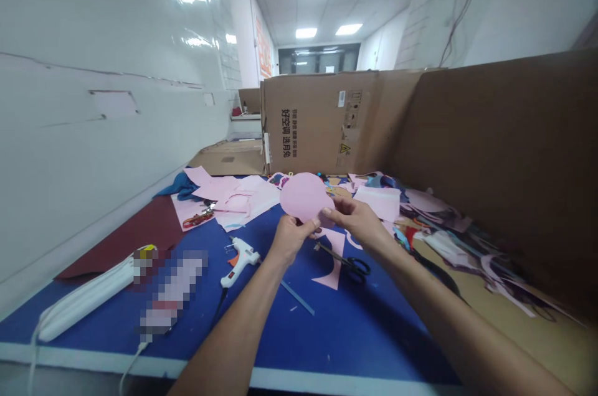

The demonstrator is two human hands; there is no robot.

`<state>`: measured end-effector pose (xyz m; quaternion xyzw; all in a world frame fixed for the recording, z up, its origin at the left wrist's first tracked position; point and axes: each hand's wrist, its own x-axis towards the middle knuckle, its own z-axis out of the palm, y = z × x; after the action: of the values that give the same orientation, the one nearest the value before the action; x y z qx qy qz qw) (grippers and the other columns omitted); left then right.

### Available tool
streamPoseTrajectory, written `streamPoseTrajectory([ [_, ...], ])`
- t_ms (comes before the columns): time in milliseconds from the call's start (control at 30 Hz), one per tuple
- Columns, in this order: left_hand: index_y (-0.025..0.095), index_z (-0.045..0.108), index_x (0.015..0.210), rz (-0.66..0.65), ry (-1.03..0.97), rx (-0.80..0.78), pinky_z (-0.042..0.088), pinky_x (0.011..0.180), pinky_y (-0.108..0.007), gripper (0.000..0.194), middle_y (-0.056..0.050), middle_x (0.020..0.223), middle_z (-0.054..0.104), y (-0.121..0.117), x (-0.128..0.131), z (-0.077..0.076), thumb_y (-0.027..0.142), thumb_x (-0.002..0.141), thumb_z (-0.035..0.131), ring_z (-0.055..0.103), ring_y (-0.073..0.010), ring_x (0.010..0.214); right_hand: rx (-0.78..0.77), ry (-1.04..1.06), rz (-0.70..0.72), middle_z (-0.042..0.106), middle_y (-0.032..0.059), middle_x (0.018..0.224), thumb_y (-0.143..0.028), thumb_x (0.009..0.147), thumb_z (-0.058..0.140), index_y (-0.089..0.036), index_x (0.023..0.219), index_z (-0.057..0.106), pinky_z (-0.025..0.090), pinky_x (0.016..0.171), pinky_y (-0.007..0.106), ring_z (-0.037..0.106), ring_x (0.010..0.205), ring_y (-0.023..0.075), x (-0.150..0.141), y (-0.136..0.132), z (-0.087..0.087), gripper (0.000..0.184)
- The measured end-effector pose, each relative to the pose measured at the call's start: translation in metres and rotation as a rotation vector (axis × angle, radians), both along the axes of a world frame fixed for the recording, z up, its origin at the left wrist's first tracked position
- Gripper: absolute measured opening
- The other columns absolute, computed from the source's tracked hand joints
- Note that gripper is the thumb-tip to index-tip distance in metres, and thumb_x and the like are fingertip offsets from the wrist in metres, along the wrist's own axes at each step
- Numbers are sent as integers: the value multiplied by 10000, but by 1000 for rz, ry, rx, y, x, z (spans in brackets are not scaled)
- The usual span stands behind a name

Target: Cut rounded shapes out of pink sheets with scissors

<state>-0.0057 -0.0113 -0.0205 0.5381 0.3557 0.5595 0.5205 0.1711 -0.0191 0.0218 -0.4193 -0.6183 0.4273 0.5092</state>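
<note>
A round pink paper cutout (303, 193) is held up over the blue table, roughly in the middle of the view. My left hand (292, 237) pinches its lower edge from the left. At its lower right edge, my right hand (352, 218) grips it between thumb and fingers. A smaller pink piece seems to lie against it by my right fingertips; whether it is separate I cannot tell. Below my hands, black-handled scissors (348, 262) rest across a pink paper offcut (335, 274). A white glue gun (240, 261) lies to the left of my left forearm.
Pink sheets (252, 193) and red-handled pliers or scissors (199, 218) lie at the back left. A white corded device (93, 296) sits front left. Scraps (448, 246) pile along the right. Tall cardboard (322, 128) walls the back and right. A thin blue strip (299, 298) lies centrally.
</note>
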Motion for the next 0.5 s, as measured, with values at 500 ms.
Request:
streamPoseTrajectory([
  [500,134,760,952,78,-48,-65,531,656,-253,371,-52,852,768,19,-16,-11,385,695,851,673,-158,700,-99,-83,67,653,-5,639,-583,608,927,-170,730,701,412,547,268,550,576,141,26,19,-41,486],
])
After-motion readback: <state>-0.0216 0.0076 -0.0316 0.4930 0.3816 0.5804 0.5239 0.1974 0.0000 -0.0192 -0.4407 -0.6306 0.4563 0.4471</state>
